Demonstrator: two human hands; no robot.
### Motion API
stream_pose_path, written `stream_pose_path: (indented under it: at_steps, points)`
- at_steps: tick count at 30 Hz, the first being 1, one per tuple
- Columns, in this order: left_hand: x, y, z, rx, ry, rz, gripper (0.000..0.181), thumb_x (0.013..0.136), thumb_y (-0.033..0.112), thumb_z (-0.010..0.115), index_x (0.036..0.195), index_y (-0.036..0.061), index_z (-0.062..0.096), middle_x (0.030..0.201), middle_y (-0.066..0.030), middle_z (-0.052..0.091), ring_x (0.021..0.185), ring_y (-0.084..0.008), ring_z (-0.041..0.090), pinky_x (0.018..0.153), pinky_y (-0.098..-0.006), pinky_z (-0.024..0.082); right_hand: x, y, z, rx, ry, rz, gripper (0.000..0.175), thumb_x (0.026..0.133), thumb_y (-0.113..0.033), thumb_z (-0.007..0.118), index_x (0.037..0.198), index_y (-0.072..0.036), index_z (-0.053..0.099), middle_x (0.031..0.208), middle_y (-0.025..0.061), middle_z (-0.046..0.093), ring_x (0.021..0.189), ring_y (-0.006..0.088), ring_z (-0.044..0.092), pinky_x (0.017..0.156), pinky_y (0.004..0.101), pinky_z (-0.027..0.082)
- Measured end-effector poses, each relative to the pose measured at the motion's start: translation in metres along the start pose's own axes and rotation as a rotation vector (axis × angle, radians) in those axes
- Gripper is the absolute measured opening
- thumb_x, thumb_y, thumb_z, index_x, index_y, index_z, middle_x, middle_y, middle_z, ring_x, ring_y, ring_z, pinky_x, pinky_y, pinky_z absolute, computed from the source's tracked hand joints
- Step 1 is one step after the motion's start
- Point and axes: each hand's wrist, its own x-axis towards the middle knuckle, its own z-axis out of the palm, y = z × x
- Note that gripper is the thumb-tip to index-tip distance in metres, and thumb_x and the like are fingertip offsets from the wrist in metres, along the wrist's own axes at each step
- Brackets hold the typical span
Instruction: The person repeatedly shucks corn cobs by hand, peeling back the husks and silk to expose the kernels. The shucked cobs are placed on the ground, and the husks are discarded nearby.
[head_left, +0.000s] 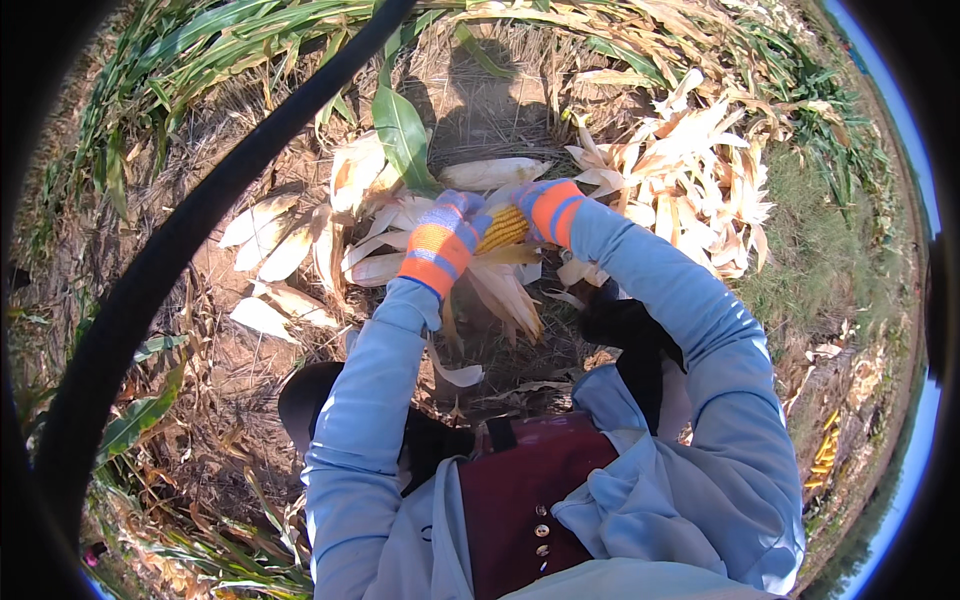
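Between my two gloved hands is an ear of corn (502, 231) with its yellow kernels partly bare. Pale husk leaves (501, 296) hang down from it. My left hand (448, 232), in an orange and lavender knit glove, grips the ear's left end. At the other end my right hand (546, 210), gloved alike, is closed around the ear and husk; its fingertips are hidden. Just beyond the hands lies an ear in its husk (495, 173). More husked ears (375, 268) lie to the left of my left hand.
A heap of stripped husks (675, 180) lies to the right. Several pale husk-covered ears (266, 236) rest on the soil at left. Cut green cornstalks (247, 45) line the far side. Bare yellow ears (825, 454) are piled far right. A black strap or cable (217, 202) crosses the view.
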Motion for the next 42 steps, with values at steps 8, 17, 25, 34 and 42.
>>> stream_pose_path:
  at_steps: [8,17,25,34,42]
  points:
    - [0.009,0.001,0.017,-0.142,-0.028,0.112,0.050,0.061,0.024,0.076,0.100,0.0014,0.054,0.092,-0.0152,0.058,0.084,-0.0288,0.056,0.075,-0.0355,0.045,-0.025,-0.047,-0.074,0.324,0.290,-0.021,0.057,0.063,-0.025,0.070,0.114,-0.009,0.051,0.099,0.0142,0.059,0.088,0.0273,0.058,0.075,0.0348,0.047]
    - [0.007,0.014,-0.016,-0.431,0.103,-0.088,0.045,0.067,0.017,0.072,0.100,-0.0005,0.047,0.093,-0.0083,0.059,0.084,-0.0156,0.057,0.074,-0.0282,0.046,0.010,-0.013,-0.061,1.137,0.376,0.028,0.074,0.072,-0.015,0.069,0.133,-0.005,0.028,0.121,0.0103,0.044,0.103,0.0149,0.047,0.086,0.0300,0.041]
    - [0.007,0.025,-0.008,-0.503,-0.021,-0.052,0.044,0.072,0.008,0.066,0.111,0.0016,0.046,0.101,-0.0056,0.057,0.090,-0.0140,0.056,0.078,-0.0269,0.045,0.026,-0.037,-0.032,1.473,0.454,0.033,0.038,0.081,-0.014,0.058,0.116,-0.003,0.050,0.092,0.0057,0.062,0.080,0.0089,0.055,0.073,0.0233,0.044]
    - [0.008,0.019,0.003,-0.748,0.329,0.064,0.032,0.073,0.009,0.064,0.100,0.0018,0.049,0.093,-0.0038,0.058,0.083,-0.0134,0.056,0.073,-0.0261,0.046,0.032,-0.042,-0.022,1.833,0.710,0.042,0.021,0.088,-0.016,0.049,0.099,-0.001,0.058,0.087,0.0061,0.062,0.077,0.0137,0.058,0.071,0.0252,0.046]
    - [0.002,-0.031,-0.031,-0.143,0.224,0.054,0.029,0.077,0.009,0.062,0.102,0.0002,0.052,0.098,-0.0095,0.060,0.089,-0.0168,0.057,0.077,-0.0279,0.047,0.015,0.055,0.004,2.196,0.413,-0.076,0.021,0.085,-0.016,0.051,0.100,-0.002,0.054,0.072,0.0039,0.051,0.066,0.0163,0.050,0.058,0.0307,0.045]
